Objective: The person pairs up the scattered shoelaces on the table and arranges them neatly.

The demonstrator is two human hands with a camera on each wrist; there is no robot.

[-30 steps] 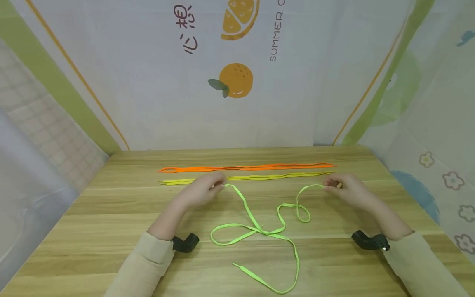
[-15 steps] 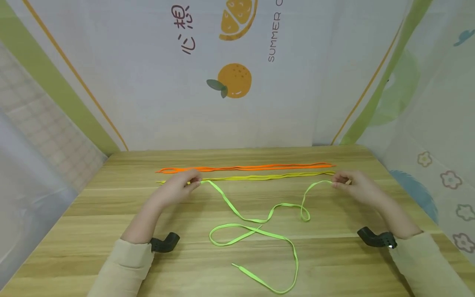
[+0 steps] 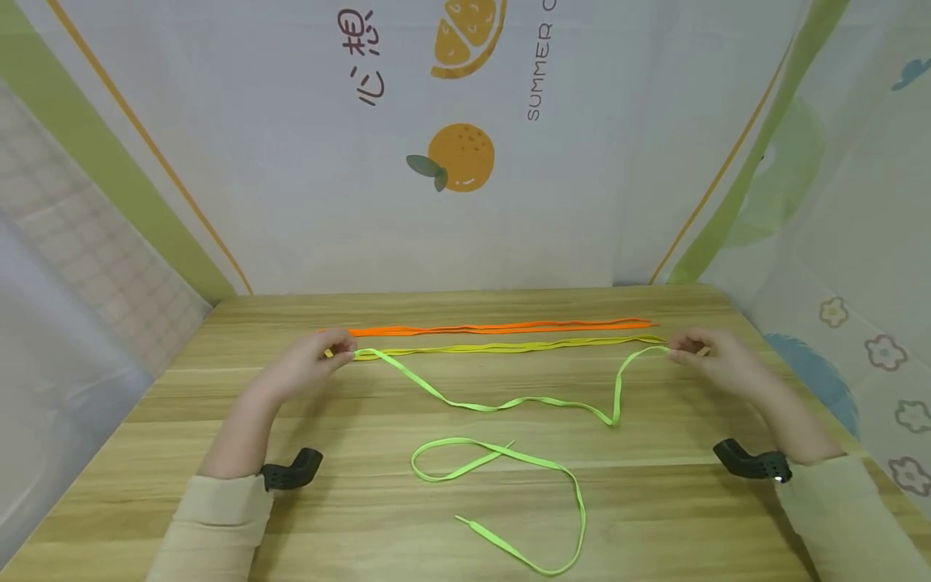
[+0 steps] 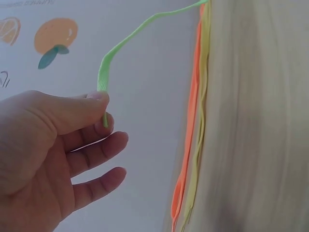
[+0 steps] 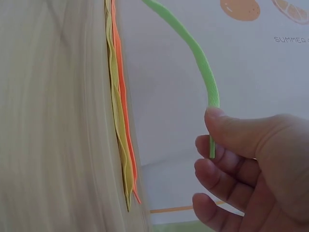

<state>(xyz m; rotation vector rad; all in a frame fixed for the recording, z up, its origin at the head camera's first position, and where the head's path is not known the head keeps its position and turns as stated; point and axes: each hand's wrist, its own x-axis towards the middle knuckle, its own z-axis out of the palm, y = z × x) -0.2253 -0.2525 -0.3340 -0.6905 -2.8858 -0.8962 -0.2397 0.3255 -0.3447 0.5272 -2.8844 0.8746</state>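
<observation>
A light green shoelace hangs in a slack curve between both hands. At its left end, the left hand pinches it between thumb and index finger; the tip pokes out below the thumb. The right hand pinches the other end the same way, its tip showing past the thumb. Nearer the person, a second light green shoelace lies loosely looped on the table. Behind the held lace, yellow shoelaces and orange shoelaces lie stretched out side by side, partly covered by the left hand.
The wooden table carries all the laces. A white printed cloth hangs along its back edge, with more cloth at both sides. Each wrist wears a black camera mount, the left one and the right one.
Both hands have moved apart, the left farther than the right, drawing the held green shoelace straighter and off the other green one, which stays in place.
</observation>
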